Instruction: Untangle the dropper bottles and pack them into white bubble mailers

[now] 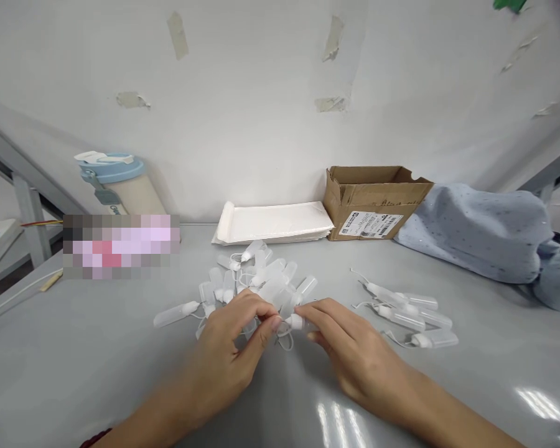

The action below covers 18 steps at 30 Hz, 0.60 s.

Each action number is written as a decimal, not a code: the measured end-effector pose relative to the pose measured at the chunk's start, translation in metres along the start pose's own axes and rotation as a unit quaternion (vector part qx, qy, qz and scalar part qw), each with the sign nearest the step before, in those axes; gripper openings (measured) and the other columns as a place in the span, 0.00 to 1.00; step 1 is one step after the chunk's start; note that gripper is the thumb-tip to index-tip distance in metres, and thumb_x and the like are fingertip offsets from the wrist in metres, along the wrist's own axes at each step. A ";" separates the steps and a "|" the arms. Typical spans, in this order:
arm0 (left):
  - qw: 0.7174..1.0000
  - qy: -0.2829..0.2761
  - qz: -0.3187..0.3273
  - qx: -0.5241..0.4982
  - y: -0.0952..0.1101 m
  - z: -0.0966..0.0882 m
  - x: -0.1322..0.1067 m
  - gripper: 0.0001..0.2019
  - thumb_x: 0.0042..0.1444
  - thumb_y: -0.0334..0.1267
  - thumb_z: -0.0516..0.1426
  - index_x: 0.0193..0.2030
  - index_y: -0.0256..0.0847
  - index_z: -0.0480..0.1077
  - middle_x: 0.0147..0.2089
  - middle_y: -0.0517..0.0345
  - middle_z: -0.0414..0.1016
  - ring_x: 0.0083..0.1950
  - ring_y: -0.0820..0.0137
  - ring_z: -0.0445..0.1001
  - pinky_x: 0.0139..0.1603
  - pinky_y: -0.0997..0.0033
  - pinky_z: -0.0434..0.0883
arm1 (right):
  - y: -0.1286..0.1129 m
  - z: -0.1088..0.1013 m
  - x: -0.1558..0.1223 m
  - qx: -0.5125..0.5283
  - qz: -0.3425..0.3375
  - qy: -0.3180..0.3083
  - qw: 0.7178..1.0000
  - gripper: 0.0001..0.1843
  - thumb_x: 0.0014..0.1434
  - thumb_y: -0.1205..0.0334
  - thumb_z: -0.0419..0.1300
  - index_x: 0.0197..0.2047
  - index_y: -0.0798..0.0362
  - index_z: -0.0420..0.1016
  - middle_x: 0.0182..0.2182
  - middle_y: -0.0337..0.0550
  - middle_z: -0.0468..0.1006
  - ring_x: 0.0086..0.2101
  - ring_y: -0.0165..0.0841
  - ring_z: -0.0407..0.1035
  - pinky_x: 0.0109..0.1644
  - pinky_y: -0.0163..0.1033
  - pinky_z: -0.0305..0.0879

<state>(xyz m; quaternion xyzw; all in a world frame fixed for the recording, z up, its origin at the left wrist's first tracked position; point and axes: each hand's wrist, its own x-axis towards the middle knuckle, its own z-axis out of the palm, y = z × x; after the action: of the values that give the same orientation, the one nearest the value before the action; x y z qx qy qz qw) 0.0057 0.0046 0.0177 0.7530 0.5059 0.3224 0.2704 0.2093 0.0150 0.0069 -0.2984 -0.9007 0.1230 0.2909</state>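
A small clear squeeze bottle with a white cap (297,322) lies between my two hands, its thin tip pointing left. My right hand (357,348) grips the body of this bottle, which its fingers mostly hide. Thumb and forefinger of my left hand (236,341) are pinched together at the tip; a small part between them is too fine to make out. A white loop of cord (285,341) hangs just below the cap. Behind my hands lies a loose pile of similar bottles (270,274), with one bottle (175,314) at its left edge.
Several more capped bottles (432,339) lie in a group to the right on the grey table (98,373). At the wall stand white padded envelopes (275,223), an open cardboard box (378,205), blue cloth (485,230) and a tumbler (130,183). A blurred-out item (121,246) is at left.
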 end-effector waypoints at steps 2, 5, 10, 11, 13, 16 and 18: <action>1.000 -0.006 -0.002 -0.001 0.001 0.001 0.000 0.10 0.62 0.36 0.49 0.30 0.42 0.67 0.28 0.62 0.70 0.32 0.73 0.68 0.34 0.74 0.65 | 0.000 0.001 0.000 0.016 0.005 0.006 1.000 0.20 0.58 0.78 0.45 0.53 0.59 0.62 0.37 0.51 0.72 0.35 0.35 0.68 0.34 0.39 0.70; 1.000 -0.014 -0.007 -0.009 0.002 0.000 0.000 0.10 0.61 0.35 0.49 0.29 0.42 0.67 0.28 0.63 0.70 0.31 0.74 0.67 0.33 0.75 0.64 | -0.002 -0.002 0.001 0.090 0.051 -0.006 0.995 0.17 0.61 0.74 0.46 0.52 0.57 0.64 0.35 0.48 0.72 0.33 0.33 0.68 0.33 0.38 0.69; 0.999 -0.015 -0.002 -0.034 0.000 -0.001 0.000 0.09 0.62 0.36 0.50 0.32 0.42 0.69 0.30 0.63 0.70 0.30 0.74 0.67 0.33 0.75 0.64 | -0.008 -0.012 0.005 0.224 0.173 -0.040 0.958 0.13 0.65 0.64 0.48 0.48 0.48 0.71 0.30 0.37 0.75 0.31 0.30 0.69 0.34 0.35 0.66; 0.999 -0.018 -0.005 -0.037 0.000 -0.001 0.000 0.09 0.62 0.36 0.50 0.32 0.42 0.69 0.30 0.63 0.70 0.31 0.74 0.67 0.33 0.75 0.64 | -0.009 -0.013 0.006 0.249 0.194 -0.054 0.947 0.13 0.65 0.63 0.49 0.48 0.47 0.72 0.30 0.36 0.76 0.29 0.29 0.68 0.33 0.34 0.65; 0.999 -0.025 -0.020 -0.043 0.000 -0.002 0.000 0.10 0.62 0.37 0.50 0.32 0.43 0.69 0.29 0.64 0.70 0.30 0.74 0.68 0.33 0.74 0.64 | -0.009 -0.015 0.008 0.301 0.228 -0.090 0.921 0.13 0.65 0.60 0.48 0.48 0.47 0.72 0.31 0.36 0.76 0.27 0.27 0.66 0.29 0.33 0.64; 0.997 -0.030 -0.047 -0.051 0.001 -0.003 0.000 0.11 0.62 0.41 0.49 0.32 0.43 0.69 0.29 0.64 0.71 0.30 0.74 0.68 0.31 0.75 0.64 | -0.008 -0.015 0.010 0.345 0.248 -0.115 0.898 0.14 0.66 0.59 0.49 0.49 0.49 0.72 0.30 0.37 0.76 0.25 0.26 0.65 0.28 0.32 0.63; 0.997 -0.035 -0.056 -0.051 0.001 -0.004 0.001 0.12 0.62 0.42 0.49 0.31 0.43 0.70 0.28 0.64 0.71 0.30 0.74 0.69 0.30 0.76 0.64 | -0.009 -0.014 0.010 0.334 0.254 -0.109 0.901 0.14 0.65 0.58 0.50 0.49 0.50 0.72 0.28 0.37 0.75 0.25 0.27 0.66 0.28 0.32 0.63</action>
<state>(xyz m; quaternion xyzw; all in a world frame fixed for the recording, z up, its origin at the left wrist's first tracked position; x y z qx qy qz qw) 0.0038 0.0054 0.0213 0.7196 0.5207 0.3052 0.3434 0.2072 0.0149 0.0260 -0.3871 -0.7268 0.5178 0.2319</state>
